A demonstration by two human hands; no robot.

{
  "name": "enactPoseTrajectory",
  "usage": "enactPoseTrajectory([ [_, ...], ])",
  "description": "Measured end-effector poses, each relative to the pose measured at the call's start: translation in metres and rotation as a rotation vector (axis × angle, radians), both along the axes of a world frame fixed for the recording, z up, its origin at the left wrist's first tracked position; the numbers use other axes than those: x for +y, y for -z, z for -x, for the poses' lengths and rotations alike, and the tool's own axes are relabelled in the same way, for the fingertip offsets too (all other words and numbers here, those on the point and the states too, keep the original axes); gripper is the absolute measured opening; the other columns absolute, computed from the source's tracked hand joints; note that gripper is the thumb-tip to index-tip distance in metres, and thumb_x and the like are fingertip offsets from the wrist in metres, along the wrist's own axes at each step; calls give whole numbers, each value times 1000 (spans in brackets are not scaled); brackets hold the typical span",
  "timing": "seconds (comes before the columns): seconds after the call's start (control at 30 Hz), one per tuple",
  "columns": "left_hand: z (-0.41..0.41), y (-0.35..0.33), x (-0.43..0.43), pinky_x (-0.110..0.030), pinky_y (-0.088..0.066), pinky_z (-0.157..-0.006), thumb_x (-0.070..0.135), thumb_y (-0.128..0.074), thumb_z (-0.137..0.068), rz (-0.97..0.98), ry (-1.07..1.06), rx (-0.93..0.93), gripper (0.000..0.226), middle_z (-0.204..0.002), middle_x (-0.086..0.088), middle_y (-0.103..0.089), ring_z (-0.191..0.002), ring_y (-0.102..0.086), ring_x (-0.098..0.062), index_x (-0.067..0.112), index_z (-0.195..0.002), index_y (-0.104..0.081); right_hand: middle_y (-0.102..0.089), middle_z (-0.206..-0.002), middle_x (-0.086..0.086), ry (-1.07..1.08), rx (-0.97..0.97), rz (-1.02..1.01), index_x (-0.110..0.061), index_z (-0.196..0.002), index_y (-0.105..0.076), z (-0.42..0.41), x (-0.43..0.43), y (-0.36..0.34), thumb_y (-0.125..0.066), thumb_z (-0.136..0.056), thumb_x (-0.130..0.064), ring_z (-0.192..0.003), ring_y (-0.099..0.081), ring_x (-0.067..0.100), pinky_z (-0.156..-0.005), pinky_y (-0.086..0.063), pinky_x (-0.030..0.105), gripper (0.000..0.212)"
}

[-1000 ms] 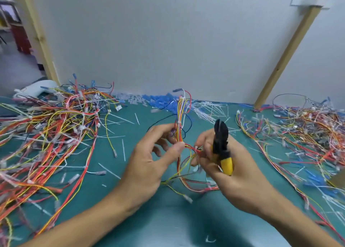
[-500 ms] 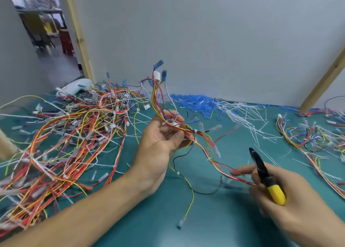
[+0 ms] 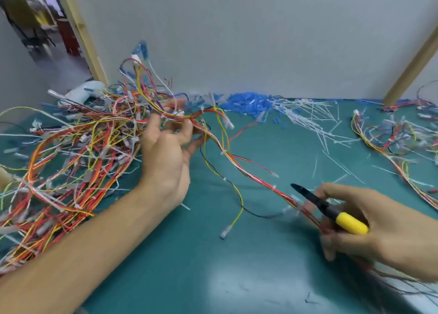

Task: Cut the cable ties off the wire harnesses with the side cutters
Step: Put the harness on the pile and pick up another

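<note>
Your left hand (image 3: pixel 166 152) pinches one thin multicolour wire harness (image 3: pixel 237 163); your right hand (image 3: pixel 384 230) grips one side cutters (image 3: pixel 350 223), yellow rounded handle, black pointed tip. Two tangled piles (image 3: pixel 71 147) on table (image 3: pixel 260 261).

- The side cutters (image 3: pixel 329 210) have a shiny yellow plastic handle and a dull black head.
- The wire harness (image 3: pixel 248 171) has smooth plastic skins.
- The green mat (image 3: pixel 189 254) is smooth, shiny at 6 o'clock.
- The post (image 3: pixel 80 29) at 11 o'clock is bare wood.

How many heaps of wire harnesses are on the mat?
2: left tangled red-and-yellow wire heap; right wire heap, partly out of frame. More may lie off-frame.
</note>
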State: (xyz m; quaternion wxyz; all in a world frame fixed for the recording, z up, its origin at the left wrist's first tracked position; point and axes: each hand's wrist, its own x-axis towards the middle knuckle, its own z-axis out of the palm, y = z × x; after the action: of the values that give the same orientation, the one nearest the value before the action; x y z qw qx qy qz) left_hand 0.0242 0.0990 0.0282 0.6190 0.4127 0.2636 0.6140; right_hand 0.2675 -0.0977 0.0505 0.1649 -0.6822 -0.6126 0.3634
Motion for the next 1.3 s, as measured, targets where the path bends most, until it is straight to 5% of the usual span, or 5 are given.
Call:
enactPoseTrajectory([
  [0.2,5,1,3,-31,-56,-71,-18,-49,-90,-28,-86,-7,44,-97,3,-63,-86,-59,-11,23,-104,-56,-76,-73,3,-31,-7,49,-19,-78,-71,-12,2,-11,-77,-89,-42,-61,-60,17,-57,-47,34,27],
  [0.47,0,6,1,-35,-59,-79,-16,-44,-92,-72,-37,94,47,-113,-6,-60,-98,-58,-22,19,-122,-54,-69,-82,18,170,938,-80,-9,-87,-64,-14,6,-5,-74,-84,-17,-57,-62,22,-52,-54,30,13],
  [0.73,-1,13,1,-37,-60,-85,-11,-46,-96,-120,5,137,43,-100,1,-62,-97,-56,-22,21,-123,-54,-76,-98,16,404,1320,-168,-4,-101,-65,-18,12,-2,-65,-87,-7,-77,-74,20,-72,-62,29,15],
  [1.13,-25,-16,-21,-29,-54,-76,-5,-48,-100,5,230,103,40,-88,1,-62,-78,-61,-13,17,-130,-61,-60,-69,14,273,682,-414,-7,-89,-70,-17,-12,-30,-75,-87,-23,-58,-41,27,-53,-25,32,17],
  [1.3,-80,-57,-40,-31,-56,-78,-4,-47,-101,101,407,174,28,-82,2,-69,-73,-62,-16,16,-111,-64,-70,-65,7,156,363,-486,-14,-80,-69,-21,-58,-47,-80,-93,-6,-54,-61,9,-53,-43,11,18],
])
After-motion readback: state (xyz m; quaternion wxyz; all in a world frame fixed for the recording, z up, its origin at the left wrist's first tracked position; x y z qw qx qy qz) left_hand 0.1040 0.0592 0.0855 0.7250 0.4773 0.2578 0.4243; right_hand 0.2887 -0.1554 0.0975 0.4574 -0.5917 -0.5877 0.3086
